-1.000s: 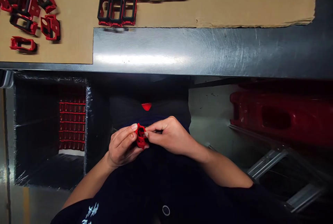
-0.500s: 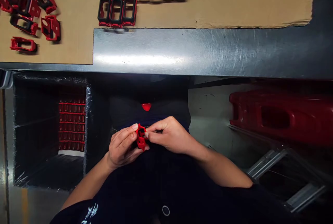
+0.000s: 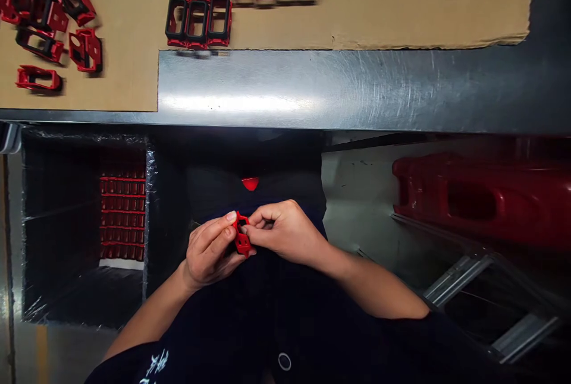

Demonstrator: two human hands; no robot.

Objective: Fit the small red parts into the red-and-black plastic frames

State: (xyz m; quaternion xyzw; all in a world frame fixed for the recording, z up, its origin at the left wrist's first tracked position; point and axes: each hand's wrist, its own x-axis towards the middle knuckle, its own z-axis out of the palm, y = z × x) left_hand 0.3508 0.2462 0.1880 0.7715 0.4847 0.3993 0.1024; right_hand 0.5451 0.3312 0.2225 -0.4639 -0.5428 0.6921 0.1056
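In front of my body, my left hand is closed around a small red plastic frame, its thumb on the upper left corner and other fingers beneath. Tilted upright, the frame shows a dark opening near its top. My right hand meets it from the right, thumb and forefinger pinched on the edge of that opening; the thumb tip reaches inside. Whether a smaller part sits between those fingertips is hidden.
Red and black frames stand in rows on cardboard over a metal table. More frames lie heaped at upper left. A dark plastic-lined box holds stacked red parts. Right, a large red moulded object is near metal rails.
My right thumb and forefinger have shifted slightly left, and the thumb tip sits further into the frame's opening. My left hand keeps its grip. The whole view has drifted slightly.
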